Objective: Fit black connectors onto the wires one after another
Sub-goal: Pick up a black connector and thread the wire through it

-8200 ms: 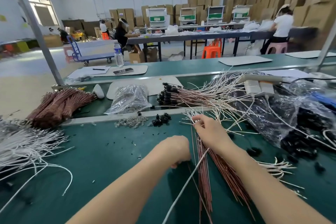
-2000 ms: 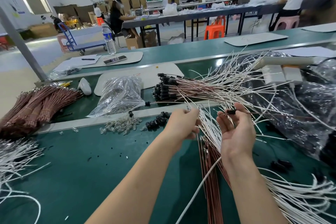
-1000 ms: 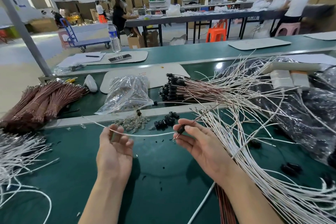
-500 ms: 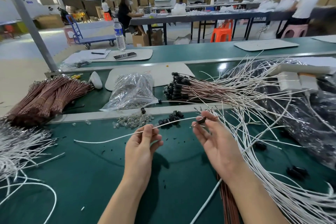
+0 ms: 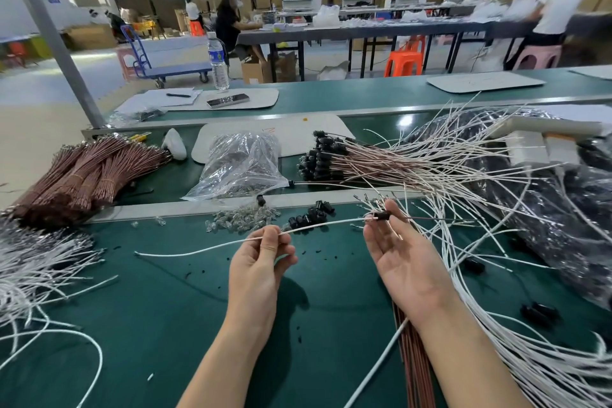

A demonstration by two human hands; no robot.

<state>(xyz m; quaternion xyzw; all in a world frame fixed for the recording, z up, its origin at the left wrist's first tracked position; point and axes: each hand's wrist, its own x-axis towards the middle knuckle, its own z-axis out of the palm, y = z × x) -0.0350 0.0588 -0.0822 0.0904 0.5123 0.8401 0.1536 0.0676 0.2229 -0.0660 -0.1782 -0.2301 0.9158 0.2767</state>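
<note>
My left hand pinches a white wire between thumb and fingers above the green table. The wire runs right to a small black connector that my right hand holds at its fingertips, palm up. A thin red-brown wire sticks out of the connector to the right. Loose black connectors lie just beyond my hands. Finished wires with black connectors are piled behind the metal rail.
A big tangle of white wires spreads on the right. More white wires lie at the left, by bundled brown wires. A clear bag and small clear parts sit near the rail. Black bags fill the far right.
The white wire's end has gone into the black connector held by my right hand. Both hands have shifted slightly right and closer together along the wire.
</note>
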